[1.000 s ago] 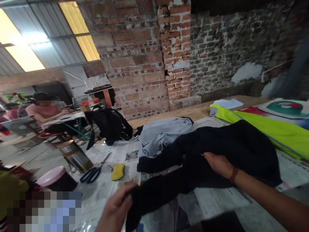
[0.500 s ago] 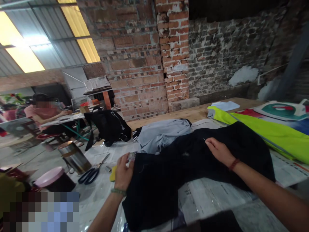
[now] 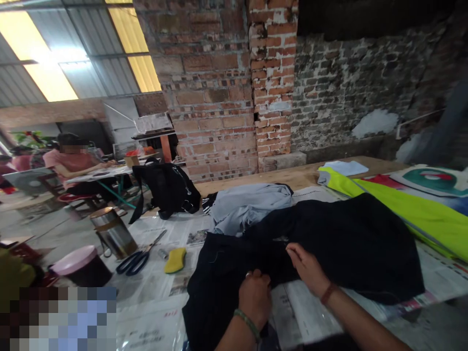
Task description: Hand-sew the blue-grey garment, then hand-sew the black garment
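A dark navy, almost black garment (image 3: 351, 243) lies spread over the newspaper-covered table in front of me. My left hand (image 3: 255, 298) rests on its near left part, fingers curled closed over the cloth, with the fingertips hidden. Just to the right, my right hand (image 3: 306, 267) is closed in a pinch at the garment's middle, close to a small pale spot (image 3: 281, 239) on the fabric. The thin needle seen in that pinch earlier does not show now. A short pale thread lies on the garment's left part.
Left of the garment are a yellow sponge (image 3: 175, 260), scissors (image 3: 137, 261), a steel flask (image 3: 114, 233) and a pink-lidded container (image 3: 82, 267). Behind lie grey clothing (image 3: 252, 202) and a black bag (image 3: 166, 190). A neon-yellow cloth (image 3: 402, 204) and an iron (image 3: 433, 179) are right. A person sits far left.
My left hand has left the sponge area and moved right and nearer onto the garment. My right hand has come down and left, towards the left hand, still pinched.
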Available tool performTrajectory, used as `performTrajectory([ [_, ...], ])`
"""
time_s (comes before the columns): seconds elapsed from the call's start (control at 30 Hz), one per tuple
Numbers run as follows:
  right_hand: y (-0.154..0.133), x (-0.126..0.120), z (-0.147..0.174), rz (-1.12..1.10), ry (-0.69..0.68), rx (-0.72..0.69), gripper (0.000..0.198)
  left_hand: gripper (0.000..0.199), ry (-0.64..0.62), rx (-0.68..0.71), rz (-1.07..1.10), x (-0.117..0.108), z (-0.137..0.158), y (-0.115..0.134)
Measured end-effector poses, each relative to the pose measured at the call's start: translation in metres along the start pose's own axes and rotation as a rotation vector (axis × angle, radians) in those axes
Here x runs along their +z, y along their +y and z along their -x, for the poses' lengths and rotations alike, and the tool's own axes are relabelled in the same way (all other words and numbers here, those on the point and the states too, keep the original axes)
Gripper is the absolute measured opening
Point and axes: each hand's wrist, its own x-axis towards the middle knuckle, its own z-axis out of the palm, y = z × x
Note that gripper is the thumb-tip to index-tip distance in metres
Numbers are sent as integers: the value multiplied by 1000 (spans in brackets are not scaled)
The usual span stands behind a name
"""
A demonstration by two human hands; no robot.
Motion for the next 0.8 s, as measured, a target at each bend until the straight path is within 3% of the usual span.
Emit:
performTrajectory([
  [0.1, 15, -22, -8, 46, 77, 49, 35, 29, 10, 32, 141, -19, 12, -6],
  [0.17, 8, -33, -7, 23, 120, 76, 33, 29, 22, 98, 290, -42, 21, -3],
  [0.27, -32, -38, -1, -100, 160, 70, 31, 29, -87, 128, 576, -79, 29, 15],
  [0.37, -81, -33, 3, -253, 47, 52, 27, 27, -243, 144, 719, -109, 31, 36],
  [0.47, -108, -32, 6, -322, -320, 58, 21, 29, -328, 173, 693, -126, 34, 41],
  [0.53, -109, -40, 12, -296, -543, 138, 18, 31, -292, 183, 618, -128, 36, 30],
  [0.6, -104, -53, 17, -246, -642, 226, 15, 32, -218, 177, 479, -124, 38, 10],
  [0.67, -100, -68, 19, -188, -608, 225, 16, 29, -145, 151, 310, -119, 40, -13],
  [0.8, -110, -96, 7, -83, -360, 47, 22, 23, -101, 46, 195, -133, 41, -49],
])
